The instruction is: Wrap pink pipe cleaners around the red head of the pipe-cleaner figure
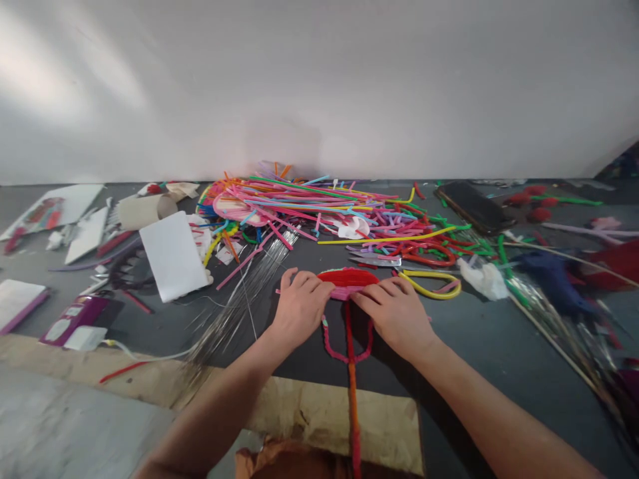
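Note:
Both hands meet at a pipe-cleaner piece [348, 278] with a red oval top, a pink band along its near edge and a pale green strip at the far rim. My left hand [299, 306] pinches its left end, fingertips curled over the edge. The right end is pinched by my right hand [399, 316]. From the middle, a red and orange pipe-cleaner stem [352, 386] runs toward my body. A pink twisted loop [335, 357] hangs below the band on either side of the stem. The thumbs are mostly hidden.
Beyond the hands lies a heap of coloured pipe cleaners [299, 199]. Scissors with red handles [429, 254] and yellow-handled scissors [433, 285] lie close by. A phone [474, 206] rests at back right, a white card [174, 256] at left, thin wires [239, 293] left of my hand.

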### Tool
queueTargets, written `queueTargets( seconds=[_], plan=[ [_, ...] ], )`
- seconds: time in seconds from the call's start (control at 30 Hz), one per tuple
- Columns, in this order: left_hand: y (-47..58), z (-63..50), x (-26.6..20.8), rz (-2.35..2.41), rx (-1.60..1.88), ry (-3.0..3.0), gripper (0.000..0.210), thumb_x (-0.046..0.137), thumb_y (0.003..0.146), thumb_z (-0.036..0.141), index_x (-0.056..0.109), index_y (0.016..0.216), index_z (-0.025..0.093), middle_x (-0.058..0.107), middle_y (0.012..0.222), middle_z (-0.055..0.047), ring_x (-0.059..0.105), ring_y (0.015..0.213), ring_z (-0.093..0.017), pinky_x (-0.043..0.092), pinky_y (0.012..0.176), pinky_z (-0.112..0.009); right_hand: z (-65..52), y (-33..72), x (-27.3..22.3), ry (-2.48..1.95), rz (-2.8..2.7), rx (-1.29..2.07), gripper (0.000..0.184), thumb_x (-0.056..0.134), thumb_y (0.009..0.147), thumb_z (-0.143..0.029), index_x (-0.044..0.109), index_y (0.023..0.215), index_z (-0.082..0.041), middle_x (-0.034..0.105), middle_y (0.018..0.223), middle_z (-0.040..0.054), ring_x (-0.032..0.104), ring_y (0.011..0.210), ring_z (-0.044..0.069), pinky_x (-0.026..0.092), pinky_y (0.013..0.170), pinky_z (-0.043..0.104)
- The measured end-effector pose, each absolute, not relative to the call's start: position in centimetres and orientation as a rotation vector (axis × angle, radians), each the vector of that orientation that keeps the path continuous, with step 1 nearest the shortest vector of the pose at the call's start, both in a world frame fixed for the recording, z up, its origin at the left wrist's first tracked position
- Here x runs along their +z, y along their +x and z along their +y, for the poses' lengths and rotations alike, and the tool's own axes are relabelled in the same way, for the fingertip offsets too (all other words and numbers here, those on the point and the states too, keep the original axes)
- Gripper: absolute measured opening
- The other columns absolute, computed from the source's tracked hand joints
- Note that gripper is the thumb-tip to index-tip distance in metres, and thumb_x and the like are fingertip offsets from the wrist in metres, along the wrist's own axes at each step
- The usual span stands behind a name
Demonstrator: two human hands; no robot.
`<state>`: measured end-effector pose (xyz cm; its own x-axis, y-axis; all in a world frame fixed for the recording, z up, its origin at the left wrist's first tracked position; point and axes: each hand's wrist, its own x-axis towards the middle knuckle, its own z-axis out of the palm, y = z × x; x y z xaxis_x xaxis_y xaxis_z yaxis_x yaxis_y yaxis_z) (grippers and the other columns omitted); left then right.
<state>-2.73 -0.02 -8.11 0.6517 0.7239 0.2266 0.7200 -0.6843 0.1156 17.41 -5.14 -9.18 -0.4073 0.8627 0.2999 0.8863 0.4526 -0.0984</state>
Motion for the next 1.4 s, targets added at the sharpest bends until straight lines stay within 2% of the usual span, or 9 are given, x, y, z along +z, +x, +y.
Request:
queueTargets(
  seconds=[0.1, 0.17, 0.27, 0.33, 0.4, 0.73, 0.93, 1.27, 1.4],
  plan=[
    [-3.2, -0.1, -8.1, 1.084, 0.379, 2.919, 0.028, 0.044, 0.087, 0.015, 0.065, 0.101, 0.028, 0.067, 0.1, -0.002, 0.053, 0.1, -0.019, 0.028, 0.101, -0.046, -5.3, 17.8, -9.1, -1.449, -2.422, -0.108, 0.024, 0.05, 0.088, -0.016, 0.066, 0.104, -0.024, 0.067, 0.095, 0.0031, 0.049, 0.086, 0.018, 0.027, 0.085, 0.036],
    [-3.2, -0.4, -7.8, 0.924, 0.321, 3.016, 0.031, 0.043, 0.088, 0.017, 0.063, 0.108, 0.03, 0.065, 0.112, -0.002, 0.049, 0.111, -0.02, 0.021, 0.106, -0.049, -5.4, 17.9, -9.1, -1.452, -2.433, -0.115, 0.023, 0.051, 0.087, -0.017, 0.066, 0.104, -0.024, 0.067, 0.096, 0.0031, 0.049, 0.087, 0.019, 0.028, 0.085, 0.036],
    [-3.0, -1.1, -7.6, 0.767, 0.173, 3.113, 0.036, 0.04, 0.092, 0.037, 0.055, 0.122, 0.025, 0.057, 0.127, -0.005, 0.034, 0.13, -0.024, 0.004, 0.11, -0.058, -5.5, 17.9, -9.1, -1.456, -2.443, -0.145, 0.024, 0.052, 0.087, -0.017, 0.066, 0.104, -0.024, 0.067, 0.097, 0.0036, 0.049, 0.088, 0.019, 0.029, 0.085, 0.036],
    [-2.9, -1.6, -7.6, 0.743, 0.096, 3.13, 0.052, 0.035, 0.089, 0.054, 0.05, 0.127, 0.021, 0.053, 0.132, -0.007, 0.025, 0.136, -0.026, -0.003, 0.11, -0.06, -5.6, 17.9, -9.2, -1.454, -2.452, -0.161, 0.024, 0.052, 0.087, -0.017, 0.066, 0.105, -0.023, 0.067, 0.098, 0.004, 0.049, 0.088, 0.019, 0.029, 0.085, 0.036],
    [-2.9, -1.8, -7.9, 0.751, 0.057, 3.131, 0.065, 0.029, 0.087, 0.062, 0.045, 0.132, 0.018, 0.05, 0.136, -0.008, 0.022, 0.137, -0.024, -0.006, 0.11, -0.058, -5.7, 17.9, -9.2, -1.465, -2.463, -0.164, 0.023, 0.052, 0.086, -0.017, 0.066, 0.104, -0.023, 0.067, 0.1, 0.004, 0.05, 0.09, 0.02, 0.03, 0.084, 0.036],
    [-3.0, -1.8, -8.8, 0.827, -0.043, 3.157, 0.07, 0.028, 0.087, 0.061, 0.033, 0.14, 0.016, 0.04, 0.143, -0.011, 0.021, 0.139, -0.023, 0.007, 0.111, -0.055, -5.6, 18.1, -9.3, -1.494, -2.49, -0.138, 0.025, 0.052, 0.087, -0.018, 0.064, 0.109, -0.023, 0.066, 0.106, 0.0045, 0.049, 0.094, 0.021, 0.03, 0.085, 0.037],
    [-3.0, -1.8, -9.0, 0.839, -0.083, 3.056, 0.073, 0.021, 0.088, 0.062, 0.028, 0.142, 0.014, 0.034, 0.146, -0.013, 0.018, 0.14, -0.022, -0.001, 0.111, -0.055, -5.6, 18.0, -9.2, -1.517, -2.504, -0.124, 0.024, 0.052, 0.087, -0.018, 0.064, 0.107, -0.022, 0.066, 0.105, 0.0043, 0.049, 0.093, 0.021, 0.031, 0.083, 0.037],
    [-4.4, -0.6, -7.8, 0.843, -0.138, 2.912, 0.066, 0.019, 0.089, 0.059, 0.022, 0.144, 0.021, 0.034, 0.146, -0.013, 0.02, 0.139, -0.021, -0.008, 0.108, -0.056, -5.5, 18.4, -9.3, -1.472, -2.486, -0.1, 0.026, 0.052, 0.086, -0.015, 0.066, 0.105, -0.024, 0.067, 0.104, 0.004, 0.05, 0.093, 0.02, 0.031, 0.084, 0.035],
    [-4.9, -0.7, -8.0, 0.92, -0.148, 2.901, 0.072, 0.02, 0.088, 0.062, 0.018, 0.145, 0.018, 0.029, 0.148, -0.015, 0.016, 0.14, -0.023, -0.009, 0.106, -0.06, -5.6, 18.4, -9.4, -1.489, -2.479, -0.09, 0.033, 0.051, 0.085, -0.013, 0.062, 0.113, -0.025, 0.065, 0.108, 0.0043, 0.049, 0.095, 0.02, 0.03, 0.086, 0.036]
  ],
)
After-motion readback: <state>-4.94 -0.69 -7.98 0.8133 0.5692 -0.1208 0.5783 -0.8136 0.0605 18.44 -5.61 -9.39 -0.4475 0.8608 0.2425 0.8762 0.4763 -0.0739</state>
